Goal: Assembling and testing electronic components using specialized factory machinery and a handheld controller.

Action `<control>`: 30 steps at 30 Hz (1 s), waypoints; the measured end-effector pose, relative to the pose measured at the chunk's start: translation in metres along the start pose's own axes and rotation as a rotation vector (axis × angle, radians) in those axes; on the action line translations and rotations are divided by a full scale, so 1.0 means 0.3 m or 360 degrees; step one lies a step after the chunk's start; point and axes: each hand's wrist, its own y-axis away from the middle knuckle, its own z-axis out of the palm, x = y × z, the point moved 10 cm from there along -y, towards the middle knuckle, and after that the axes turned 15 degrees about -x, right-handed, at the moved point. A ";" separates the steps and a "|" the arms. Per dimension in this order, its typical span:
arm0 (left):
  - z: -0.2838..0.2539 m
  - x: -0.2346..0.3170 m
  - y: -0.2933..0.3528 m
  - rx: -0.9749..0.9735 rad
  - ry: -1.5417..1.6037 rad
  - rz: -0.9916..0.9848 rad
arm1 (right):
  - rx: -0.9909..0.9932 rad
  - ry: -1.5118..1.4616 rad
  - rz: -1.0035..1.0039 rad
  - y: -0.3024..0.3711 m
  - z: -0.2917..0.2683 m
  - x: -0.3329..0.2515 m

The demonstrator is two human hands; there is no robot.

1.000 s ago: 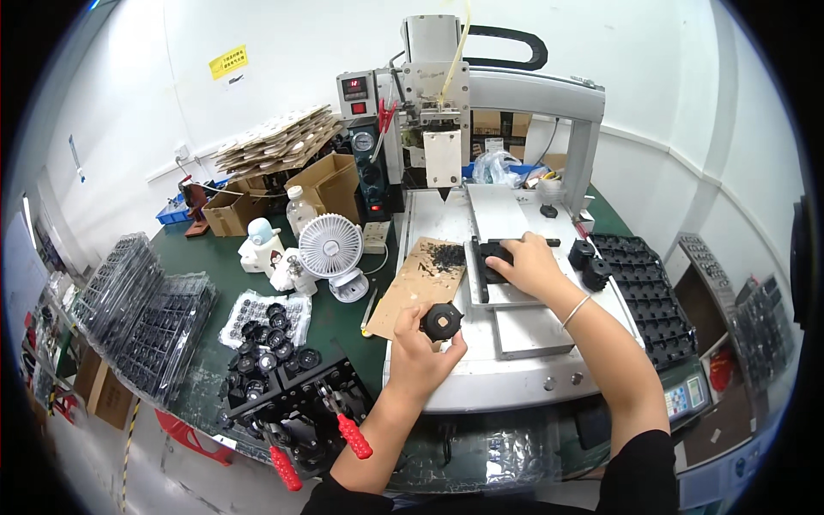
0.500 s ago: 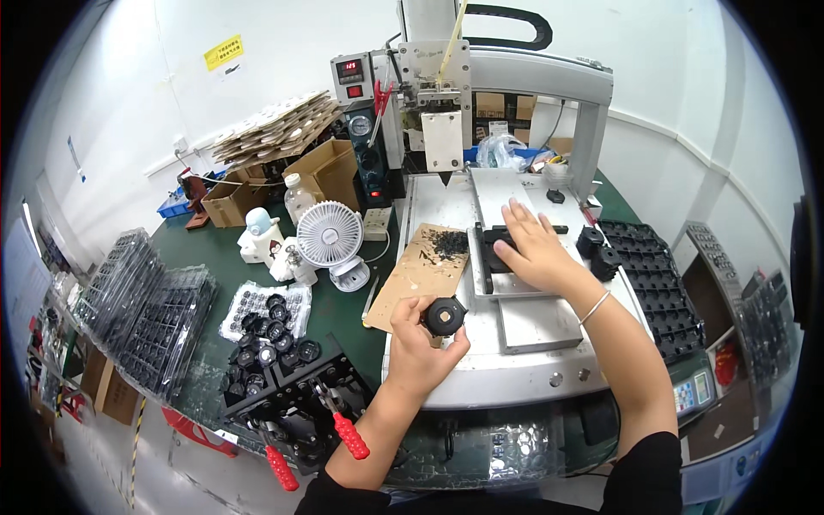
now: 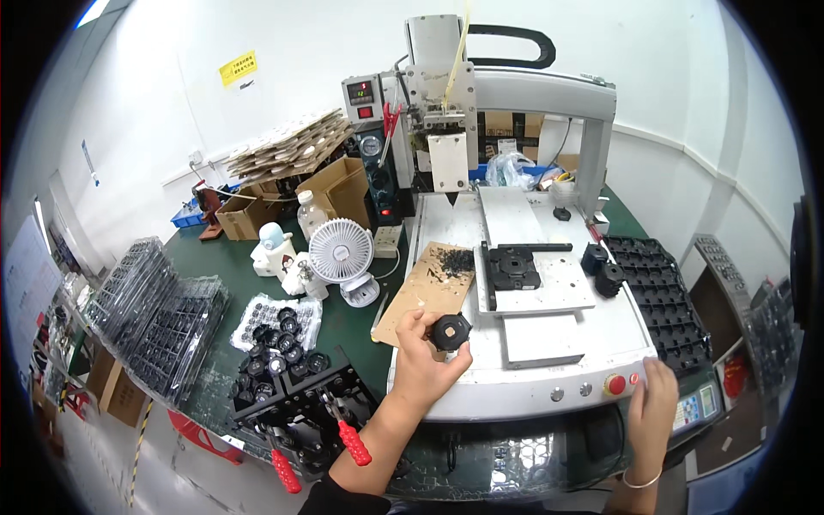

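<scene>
My left hand [image 3: 422,360] grips a round black plastic housing [image 3: 450,332] with a small copper-coloured square in its middle, between thumb and fingers, above the front of a white machine bed [image 3: 463,390]. At the bed's front right corner, my right hand [image 3: 650,412] holds nothing, its fingers stretched out beside a small red button [image 3: 634,378]. Whether a fingertip touches that button I cannot tell. Left of it sits a big red knob [image 3: 614,384]. On the bed's raised plate [image 3: 549,297], a squarish black part [image 3: 515,268] rests against a black angled stop [image 3: 490,292].
Brown cardboard [image 3: 425,296] with black scraps lies left of the plate. A clamp fixture [image 3: 300,412] with red handles stands near left, by several black housings [image 3: 279,343]. A white fan [image 3: 342,253] stands behind them. Black trays [image 3: 657,300] lie right; two black cylinders [image 3: 608,279] stand beside them.
My right hand has left the black part on the plate and come back to the front right buttons, uncovering the part. My left hand still holds the housing. The view has shifted slightly.
</scene>
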 end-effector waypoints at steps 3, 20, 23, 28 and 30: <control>0.026 0.012 -0.019 -0.0067 0.0087 0.0056 | -0.0040 0.0089 -0.0022 0.134 0.116 0.028; 0.215 0.087 0.502 -0.0485 0.1264 0.0072 | -0.0783 -0.0732 -0.0810 0.213 0.393 -0.300; 0.411 0.047 0.615 -0.0766 0.1774 -0.0284 | -0.0963 -0.0762 -0.0884 0.307 0.523 -0.356; 0.519 -0.055 0.690 -0.0935 0.1572 -0.0634 | -0.0933 -0.0696 -0.0858 0.348 0.591 -0.354; 0.526 -0.071 0.697 -0.0967 0.1534 -0.0780 | -0.0918 -0.0713 -0.0819 0.344 0.598 -0.345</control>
